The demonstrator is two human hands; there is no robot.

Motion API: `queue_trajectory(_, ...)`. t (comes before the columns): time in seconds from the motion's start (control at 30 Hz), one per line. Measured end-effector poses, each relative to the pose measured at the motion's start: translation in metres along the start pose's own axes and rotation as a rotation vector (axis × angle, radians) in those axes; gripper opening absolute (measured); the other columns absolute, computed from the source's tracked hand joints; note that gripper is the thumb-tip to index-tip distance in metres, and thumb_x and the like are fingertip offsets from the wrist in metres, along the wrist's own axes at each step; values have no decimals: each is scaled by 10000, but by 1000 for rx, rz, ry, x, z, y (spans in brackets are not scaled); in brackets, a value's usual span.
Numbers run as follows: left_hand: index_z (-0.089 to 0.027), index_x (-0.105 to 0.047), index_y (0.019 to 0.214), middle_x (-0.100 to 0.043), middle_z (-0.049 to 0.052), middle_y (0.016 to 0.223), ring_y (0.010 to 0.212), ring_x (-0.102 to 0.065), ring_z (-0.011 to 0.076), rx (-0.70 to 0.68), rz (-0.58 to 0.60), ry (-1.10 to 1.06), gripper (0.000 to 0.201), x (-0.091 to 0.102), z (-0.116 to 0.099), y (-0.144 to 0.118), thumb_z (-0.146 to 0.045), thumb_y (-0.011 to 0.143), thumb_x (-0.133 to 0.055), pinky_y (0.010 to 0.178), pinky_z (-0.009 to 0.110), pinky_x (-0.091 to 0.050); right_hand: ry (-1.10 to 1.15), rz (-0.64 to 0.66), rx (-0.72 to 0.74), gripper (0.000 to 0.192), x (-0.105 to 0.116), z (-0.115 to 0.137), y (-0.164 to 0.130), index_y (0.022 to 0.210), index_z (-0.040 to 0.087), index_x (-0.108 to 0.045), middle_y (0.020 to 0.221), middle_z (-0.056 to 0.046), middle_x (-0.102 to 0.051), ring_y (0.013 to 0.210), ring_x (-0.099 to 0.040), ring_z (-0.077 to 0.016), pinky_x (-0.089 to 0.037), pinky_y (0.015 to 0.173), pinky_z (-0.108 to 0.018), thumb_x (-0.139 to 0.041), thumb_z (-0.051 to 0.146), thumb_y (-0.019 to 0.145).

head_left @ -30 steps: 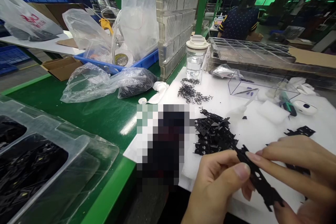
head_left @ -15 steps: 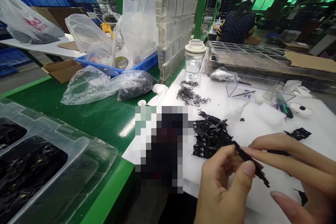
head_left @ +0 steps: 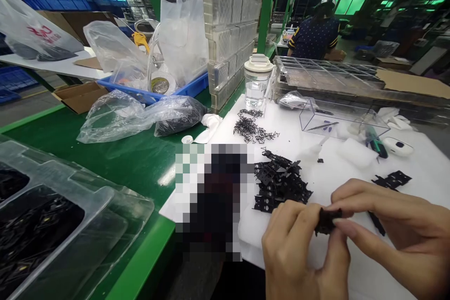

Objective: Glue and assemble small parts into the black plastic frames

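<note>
The left hand (head_left: 302, 248) and right hand (head_left: 390, 229) both pinched one black plastic part (head_left: 326, 221) between closed fingertips.

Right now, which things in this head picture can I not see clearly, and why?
- Black part: the left hand and right hand pinch it and cover most of its shape.
- Pixelated patch: blurred, so what lies there is unreadable.
- Clear tray: cut off by the left edge.
- Small wire clips: too small to tell apart.
</note>
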State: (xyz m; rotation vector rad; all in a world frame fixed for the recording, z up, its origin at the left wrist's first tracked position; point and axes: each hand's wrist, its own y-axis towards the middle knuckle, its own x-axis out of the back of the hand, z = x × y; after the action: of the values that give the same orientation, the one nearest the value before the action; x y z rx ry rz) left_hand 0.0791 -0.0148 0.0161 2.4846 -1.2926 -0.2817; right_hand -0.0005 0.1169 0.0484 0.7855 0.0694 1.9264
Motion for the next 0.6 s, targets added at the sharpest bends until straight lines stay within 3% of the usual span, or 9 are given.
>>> queue_trajectory(0.1, -227, -757, 959, -685, 32, 816, 742, -627, 195, -27, -2, -15, 169, 2, 1, 3, -99, 891, -671, 688, 316, -496, 44, 117, 6, 45, -1, 6, 5, 950, 284, -747, 943, -38, -703, 902, -696, -214, -594, 749, -256, -747, 267, 909)
queue_trajectory(0.27, -243, -736, 1040, -733, 3, 907, 821, -675, 166, 26, 37, -129, 262, 6, -2, 4, -65, 853, -690, 764, 271, -515, 131, 109, -101, 46, -4, 10, 6, 917, 305, -706, 940, 3, -652, 870, -653, -137, -566, 735, -142, -700, 297, 962)
queue_trajectory(0.43, -249, -764, 1016, -723, 4, 921, 838, -678, 142, 74, -29, -201, 191, 7, -7, 5, -116, 925, -663, 751, 233, -512, 276, 159, -207, 28, -7, 10, 5, 981, 292, -712, 949, -7, -634, 851, -653, -145, -583, 740, -170, -688, 286, 968)
queue_trajectory(0.6, -223, -770, 976, -711, 14, 868, 797, -669, 147, 146, 10, -265, 157, 9, -8, 10, -139, 952, -640, 724, 244, -513, 243, 177, -228, 80, -9, 10, 7, 921, 262, -729, 881, -21, -618, 795, -646, -163, -589, 698, -209, -701, 325, 963)
